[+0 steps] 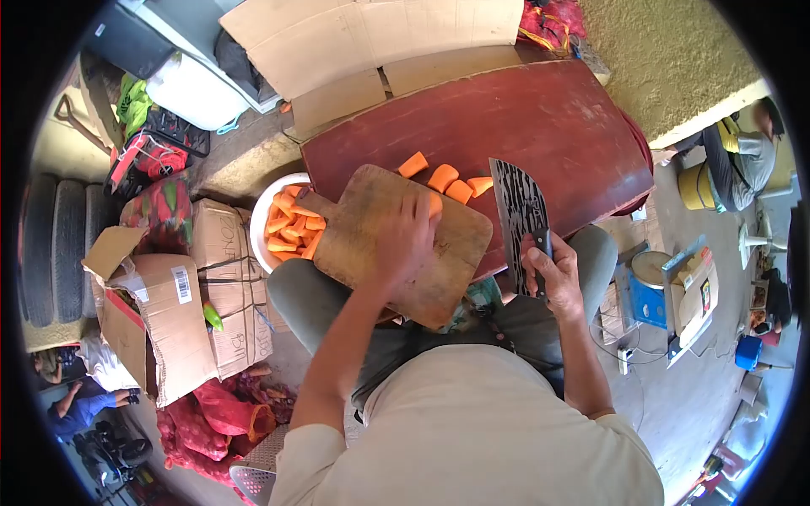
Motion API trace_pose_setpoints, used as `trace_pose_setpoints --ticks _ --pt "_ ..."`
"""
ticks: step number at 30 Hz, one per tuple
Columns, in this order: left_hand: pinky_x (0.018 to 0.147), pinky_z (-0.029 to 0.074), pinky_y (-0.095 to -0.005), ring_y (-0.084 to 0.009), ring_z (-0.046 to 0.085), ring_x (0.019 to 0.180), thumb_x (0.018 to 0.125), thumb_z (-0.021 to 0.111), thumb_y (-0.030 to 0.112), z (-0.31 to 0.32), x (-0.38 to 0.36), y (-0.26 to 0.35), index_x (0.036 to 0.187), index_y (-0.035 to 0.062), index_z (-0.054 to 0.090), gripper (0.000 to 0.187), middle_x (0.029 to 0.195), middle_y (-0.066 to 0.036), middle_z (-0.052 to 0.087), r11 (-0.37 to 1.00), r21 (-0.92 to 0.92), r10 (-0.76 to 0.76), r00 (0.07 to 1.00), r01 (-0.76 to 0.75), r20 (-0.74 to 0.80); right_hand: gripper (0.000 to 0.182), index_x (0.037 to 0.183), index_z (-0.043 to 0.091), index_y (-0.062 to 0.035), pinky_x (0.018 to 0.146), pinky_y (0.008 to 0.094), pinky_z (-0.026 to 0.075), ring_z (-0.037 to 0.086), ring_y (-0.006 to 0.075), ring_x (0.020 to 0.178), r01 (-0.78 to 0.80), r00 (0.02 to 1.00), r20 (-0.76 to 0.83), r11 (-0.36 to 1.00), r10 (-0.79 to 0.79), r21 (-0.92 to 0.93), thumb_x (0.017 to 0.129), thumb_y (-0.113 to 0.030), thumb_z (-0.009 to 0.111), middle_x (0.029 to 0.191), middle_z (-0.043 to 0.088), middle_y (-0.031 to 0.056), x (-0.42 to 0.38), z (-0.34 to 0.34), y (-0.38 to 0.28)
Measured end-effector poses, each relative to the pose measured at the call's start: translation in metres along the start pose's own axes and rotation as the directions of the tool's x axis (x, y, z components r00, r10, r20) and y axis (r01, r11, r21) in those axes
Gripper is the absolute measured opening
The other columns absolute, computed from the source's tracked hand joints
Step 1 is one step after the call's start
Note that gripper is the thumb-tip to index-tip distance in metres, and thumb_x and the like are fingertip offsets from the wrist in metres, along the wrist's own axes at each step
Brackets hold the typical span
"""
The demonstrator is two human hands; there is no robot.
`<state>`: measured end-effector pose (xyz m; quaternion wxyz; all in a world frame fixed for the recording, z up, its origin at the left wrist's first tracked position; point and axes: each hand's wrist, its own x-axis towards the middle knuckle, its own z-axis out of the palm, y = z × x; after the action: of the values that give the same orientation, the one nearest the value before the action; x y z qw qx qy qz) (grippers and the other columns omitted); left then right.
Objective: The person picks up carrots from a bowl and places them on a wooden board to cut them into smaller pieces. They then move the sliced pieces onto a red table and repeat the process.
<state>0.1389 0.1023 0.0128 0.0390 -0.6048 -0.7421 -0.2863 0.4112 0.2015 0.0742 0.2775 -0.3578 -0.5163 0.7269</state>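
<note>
A wooden cutting board (354,244) with a short handle lies at a slant over the lap and the near edge of the red table. Above it, my left hand (405,244) has its fingertips closed on an orange carrot piece (435,204), slightly blurred. My right hand (553,274) grips the black handle of a broad kitchen knife (516,202), its dark-patterned blade pointing away from me, right of the board. Several peeled carrot chunks (443,176) rest on the table just beyond the board. To the left, a white bowl (257,228) holds many cut carrot pieces (291,232).
The red table (540,118) spreads ahead, with cardboard (371,42) behind it. Cardboard boxes (160,320) and red mesh sacks (202,422) stand at left. A person (751,160) sits at far right by a yellow bucket (694,187); a blue-and-white box (650,295) is at right.
</note>
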Motion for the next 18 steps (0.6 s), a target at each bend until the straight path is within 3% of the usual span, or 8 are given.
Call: trace_pose_setpoints --ticks 2,5,8,11,14,17,18 --pt "0.085 0.052 -0.0478 -0.0335 0.063 0.101 0.100 0.075 0.024 0.002 0.044 -0.012 0.131 0.0023 0.062 0.039 0.110 -0.015 0.065 0.990 -0.010 0.137 0.988 -0.138 -0.075 0.033 0.116 0.067 0.0021 0.047 0.0239 0.040 0.050 0.0061 0.052 0.011 1.000 0.002 1.000 -0.011 -0.008 0.104 -0.027 0.077 0.079 0.060 0.0004 0.000 -0.003 0.003" --pt "0.095 0.050 -0.0533 -0.0366 0.063 0.107 0.100 0.076 0.019 0.011 0.101 -0.016 0.131 0.0023 0.062 0.038 0.113 -0.017 0.066 0.973 0.028 0.229 0.973 -0.229 -0.001 0.032 0.117 0.068 0.0014 0.048 0.0233 0.039 0.049 0.0047 0.053 0.009 1.000 0.003 0.999 -0.008 -0.049 0.104 -0.026 0.078 0.079 0.059 -0.0019 0.001 -0.002 0.008" --pt "0.097 0.048 -0.0524 -0.0349 0.062 0.111 0.103 0.073 0.023 0.050 0.127 -0.026 0.128 0.0039 0.064 0.033 0.115 -0.015 0.066 0.959 0.080 0.260 0.958 -0.270 0.118 0.030 0.115 0.068 0.0012 0.048 0.0233 0.038 0.049 0.0037 0.054 0.000 1.000 0.016 0.992 0.002 -0.129 0.104 -0.025 0.079 0.077 0.058 -0.0039 0.003 -0.002 0.011" --pt "0.093 0.048 -0.0507 -0.0328 0.061 0.110 0.102 0.070 0.029 0.085 0.120 -0.042 0.124 0.0027 0.068 0.035 0.114 -0.013 0.067 0.976 0.072 0.189 0.968 -0.203 0.168 0.029 0.115 0.068 0.0009 0.048 0.0235 0.038 0.049 0.0035 0.053 0.001 1.000 0.012 0.986 0.001 -0.168 0.104 -0.024 0.079 0.075 0.057 -0.0043 0.004 -0.007 0.012" --pt "0.101 0.047 -0.0515 -0.0338 0.060 0.121 0.103 0.070 0.038 0.069 0.122 -0.038 0.129 0.0025 0.067 0.044 0.126 -0.015 0.065 0.979 0.151 0.080 0.945 -0.134 0.317 0.028 0.114 0.068 0.0004 0.047 0.0237 0.038 0.049 0.0035 0.053 -0.006 1.000 -0.026 0.988 0.002 -0.157 0.104 -0.024 0.078 0.073 0.057 -0.0047 0.006 -0.011 0.010" --pt "0.105 0.044 -0.0559 -0.0364 0.057 0.129 0.097 0.077 0.045 0.062 0.118 -0.048 0.138 0.0033 0.067 0.059 0.136 -0.018 0.063 0.983 0.086 0.160 0.985 -0.165 0.068 0.025 0.114 0.068 0.0002 0.047 0.0241 0.038 0.049 0.0035 0.053 -0.003 0.998 -0.062 0.980 -0.009 -0.200 0.105 -0.021 0.077 0.073 0.057 -0.0047 0.012 -0.018 0.010" --pt "0.107 0.043 -0.0574 -0.0372 0.056 0.132 0.096 0.077 0.048 0.052 0.120 -0.050 0.141 0.0044 0.066 0.064 0.139 -0.019 0.062 0.990 0.098 0.094 0.994 -0.099 0.059 0.023 0.114 0.068 0.0001 0.047 0.0242 0.038 0.049 0.0035 0.054 0.001 0.997 -0.070 0.975 -0.017 -0.224 0.105 -0.020 0.076 0.073 0.057 -0.0046 0.015 -0.019 0.010"
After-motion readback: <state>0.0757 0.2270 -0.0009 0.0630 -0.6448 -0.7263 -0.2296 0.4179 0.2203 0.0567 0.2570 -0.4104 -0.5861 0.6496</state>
